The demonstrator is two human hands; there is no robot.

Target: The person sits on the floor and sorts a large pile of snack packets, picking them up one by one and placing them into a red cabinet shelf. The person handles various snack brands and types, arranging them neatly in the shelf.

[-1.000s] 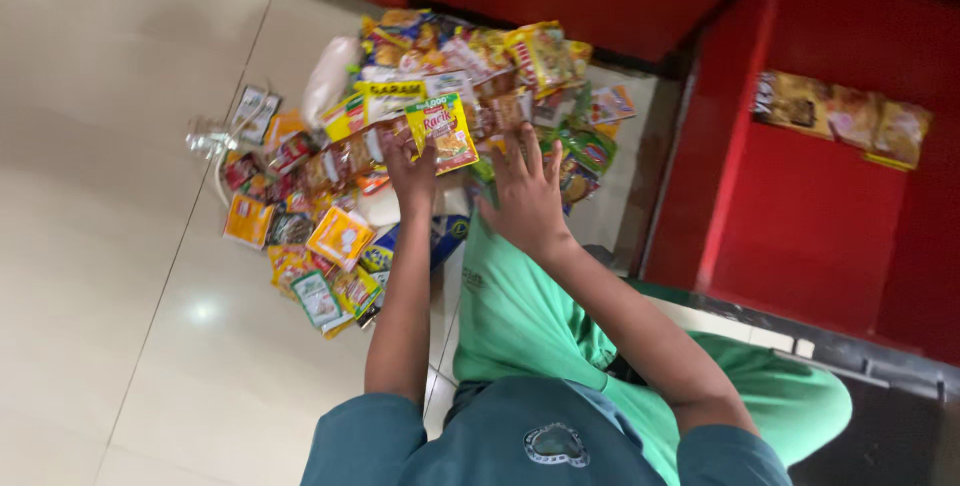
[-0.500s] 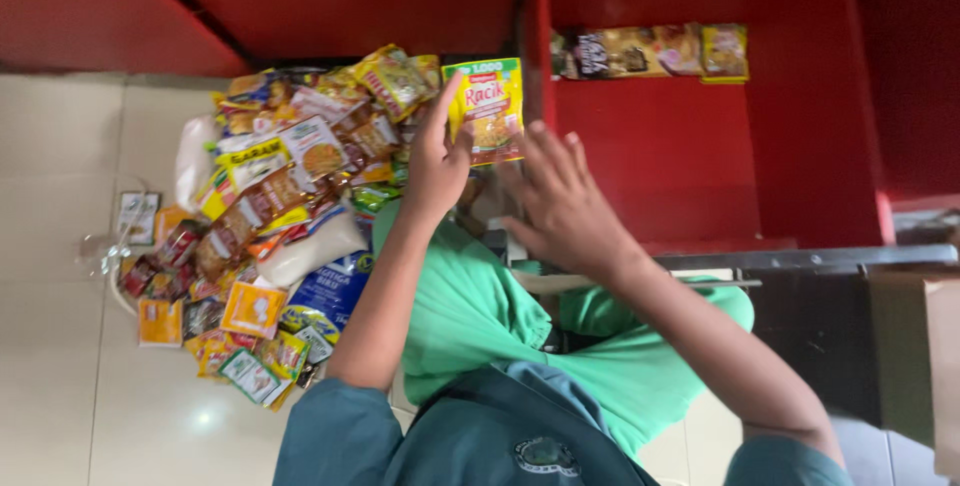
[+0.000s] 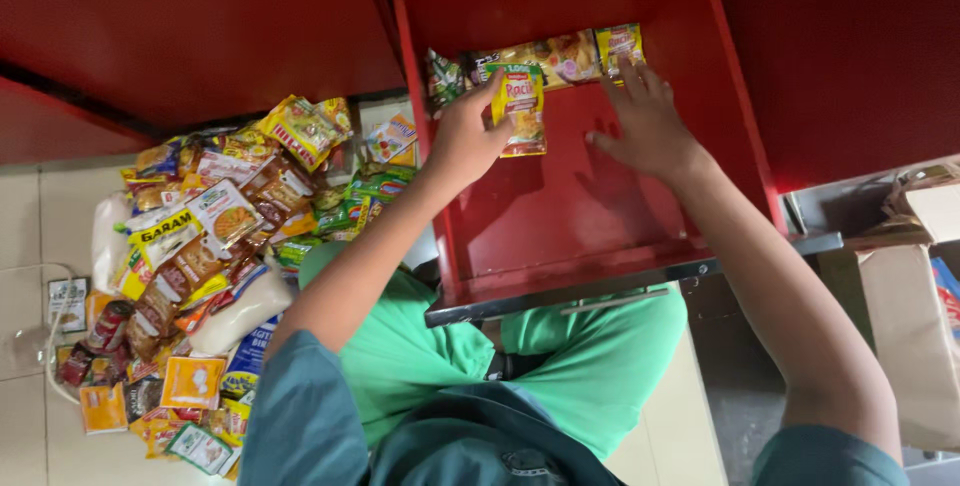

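**Hands at an open red drawer**

The left hand (image 3: 468,136) grasps a yellow-and-green packet (image 3: 520,111) by its edge, holding it over the floor of the red drawer (image 3: 560,216). The right hand (image 3: 645,121), just beside it, lies flat with fingers spread, gripping nothing. Just beyond both hands a row of packets (image 3: 560,56) lines the drawer's far wall. Well to the left of the left hand, a heap of packets (image 3: 210,246) covers the tiled floor (image 3: 40,216).

My left hand (image 3: 465,136) reaches forward, its grip pinched closed, arm nearly straight. My right hand (image 3: 645,121) lies flat, fingers spread, elbow bent.
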